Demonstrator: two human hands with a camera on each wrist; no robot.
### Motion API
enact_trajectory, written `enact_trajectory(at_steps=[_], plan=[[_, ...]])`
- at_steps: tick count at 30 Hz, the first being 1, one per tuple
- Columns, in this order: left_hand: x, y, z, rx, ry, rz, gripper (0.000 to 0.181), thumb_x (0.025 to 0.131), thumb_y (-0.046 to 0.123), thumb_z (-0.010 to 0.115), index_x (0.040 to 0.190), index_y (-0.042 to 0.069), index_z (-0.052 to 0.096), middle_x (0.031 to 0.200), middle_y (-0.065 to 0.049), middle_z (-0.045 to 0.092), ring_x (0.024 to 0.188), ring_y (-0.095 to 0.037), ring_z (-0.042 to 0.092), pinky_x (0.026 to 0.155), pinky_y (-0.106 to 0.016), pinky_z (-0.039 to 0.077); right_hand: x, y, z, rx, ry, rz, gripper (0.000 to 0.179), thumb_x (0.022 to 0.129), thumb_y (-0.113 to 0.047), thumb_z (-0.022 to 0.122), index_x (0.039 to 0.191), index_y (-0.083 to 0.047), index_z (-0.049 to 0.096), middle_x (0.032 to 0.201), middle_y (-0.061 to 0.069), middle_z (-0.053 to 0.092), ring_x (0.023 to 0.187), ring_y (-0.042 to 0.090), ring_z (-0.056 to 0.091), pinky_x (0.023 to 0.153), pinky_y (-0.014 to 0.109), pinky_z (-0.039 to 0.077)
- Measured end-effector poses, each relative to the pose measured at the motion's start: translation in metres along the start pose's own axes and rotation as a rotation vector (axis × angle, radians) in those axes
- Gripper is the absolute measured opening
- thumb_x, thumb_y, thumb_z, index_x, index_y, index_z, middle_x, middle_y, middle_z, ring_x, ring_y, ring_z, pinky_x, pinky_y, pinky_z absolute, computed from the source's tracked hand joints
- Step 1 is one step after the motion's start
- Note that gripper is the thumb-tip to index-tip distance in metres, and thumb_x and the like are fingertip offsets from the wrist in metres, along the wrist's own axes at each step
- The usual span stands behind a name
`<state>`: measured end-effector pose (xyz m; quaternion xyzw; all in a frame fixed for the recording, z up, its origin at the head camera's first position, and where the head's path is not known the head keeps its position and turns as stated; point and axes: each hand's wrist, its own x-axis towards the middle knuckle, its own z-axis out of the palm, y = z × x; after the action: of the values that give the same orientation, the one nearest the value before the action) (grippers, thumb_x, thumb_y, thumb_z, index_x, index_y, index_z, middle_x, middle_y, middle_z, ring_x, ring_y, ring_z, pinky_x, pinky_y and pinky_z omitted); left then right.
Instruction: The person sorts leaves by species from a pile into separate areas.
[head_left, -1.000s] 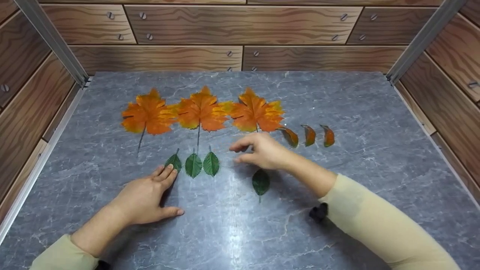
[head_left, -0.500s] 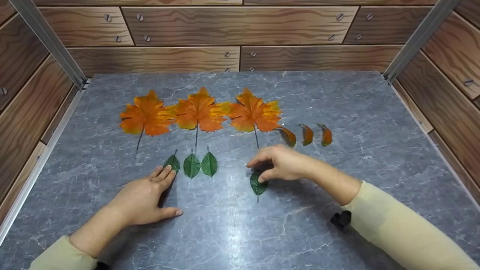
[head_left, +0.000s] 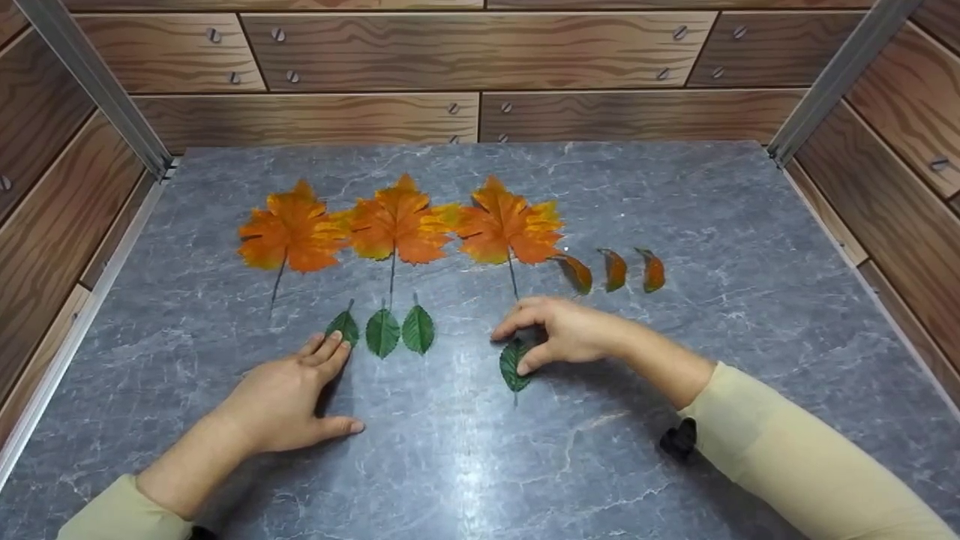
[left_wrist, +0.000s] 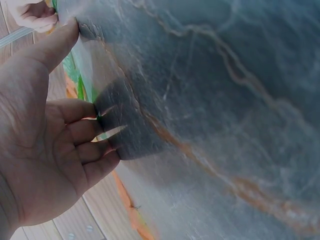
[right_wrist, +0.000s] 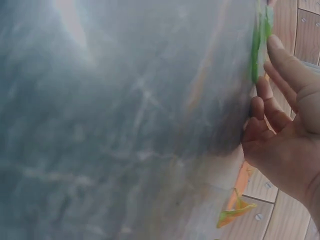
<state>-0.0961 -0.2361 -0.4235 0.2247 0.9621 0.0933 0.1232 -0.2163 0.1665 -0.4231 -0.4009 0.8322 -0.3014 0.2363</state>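
Observation:
My left hand (head_left: 289, 394) lies palm down, its fingertips over the lower end of the leftmost small green leaf (head_left: 343, 328) and its thumb spread away. Two more green leaves, a middle one (head_left: 382, 334) and a right one (head_left: 418, 328), lie beside it, stems pointing away. My right hand (head_left: 566, 330) is arched over a separate dark green leaf (head_left: 513, 364), which lies flat with its stem toward me. The right thumb touches that leaf's right edge; the index fingertip is near its top, with a gap between the two. Beyond the hands, orange maple leaves (head_left: 291, 232) lie in a row.
Three small curled reddish-brown leaves (head_left: 615, 270) lie right of the maple row, the nearest one touching the last maple leaf. Marbled grey table (head_left: 712, 202) spreads underneath. Wood-patterned panels (head_left: 480, 52) and metal corner posts (head_left: 97, 82) enclose its back and sides.
My right hand has moved right and toward me, from beyond the separate green leaf down onto it, and over the last half second has barely shifted. My left hand has stayed in place.

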Motion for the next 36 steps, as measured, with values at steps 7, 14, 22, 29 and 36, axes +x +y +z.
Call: enact_trajectory(at_steps=[7, 14, 22, 29, 36], plan=[[-0.0017, 0.0005, 0.0002, 0.005, 0.013, 0.002, 0.111, 0.091, 0.079, 0.063, 0.16, -0.005, 0.041, 0.166, -0.026, 0.034, 0.15, -0.049, 0.037, 0.11, -0.063, 0.044, 0.0007, 0.0035, 0.0011, 0.069, -0.02, -0.013, 0.05, 0.087, -0.025, 0.091, 0.134, -0.02, 0.076, 0.131, 0.0, 0.065, 0.126, 0.023, 0.056, 0.109, 0.046, 0.041], [-0.0026, 0.0003, 0.0005, 0.009, 0.029, 0.012, 0.109, 0.091, 0.078, 0.064, 0.159, -0.005, 0.043, 0.166, -0.026, 0.036, 0.15, -0.049, 0.038, 0.109, -0.062, 0.046, 0.0024, 0.0049, 0.0032, 0.064, -0.025, -0.02, 0.048, 0.086, -0.024, 0.091, 0.132, -0.02, 0.078, 0.13, 0.0, 0.063, 0.125, 0.024, 0.054, 0.11, 0.046, 0.039], [-0.0021, -0.001, 0.0013, 0.008, 0.027, 0.011, 0.107, 0.092, 0.075, 0.066, 0.159, -0.005, 0.043, 0.165, -0.026, 0.036, 0.15, -0.048, 0.038, 0.109, -0.061, 0.046, 0.0023, 0.004, 0.0048, 0.023, -0.024, -0.013, 0.048, 0.085, -0.021, 0.091, 0.131, -0.022, 0.078, 0.131, 0.0, 0.06, 0.126, 0.026, 0.05, 0.11, 0.048, 0.038], [-0.0019, -0.0012, 0.0023, 0.008, 0.028, 0.016, 0.107, 0.092, 0.075, 0.066, 0.159, -0.005, 0.043, 0.165, -0.027, 0.036, 0.15, -0.049, 0.038, 0.109, -0.061, 0.046, 0.0016, 0.0031, 0.0065, -0.001, -0.021, -0.011, 0.044, 0.086, -0.02, 0.09, 0.128, -0.023, 0.079, 0.131, 0.001, 0.059, 0.127, 0.027, 0.049, 0.109, 0.048, 0.038], [-0.0014, -0.0009, 0.0018, 0.012, 0.033, 0.019, 0.107, 0.091, 0.075, 0.066, 0.159, -0.005, 0.043, 0.165, -0.027, 0.037, 0.149, -0.049, 0.039, 0.108, -0.062, 0.047, 0.0009, 0.0007, 0.0063, -0.003, -0.009, -0.005, 0.033, 0.087, -0.018, 0.09, 0.118, -0.023, 0.08, 0.127, -0.002, 0.06, 0.125, 0.027, 0.05, 0.108, 0.048, 0.039]])
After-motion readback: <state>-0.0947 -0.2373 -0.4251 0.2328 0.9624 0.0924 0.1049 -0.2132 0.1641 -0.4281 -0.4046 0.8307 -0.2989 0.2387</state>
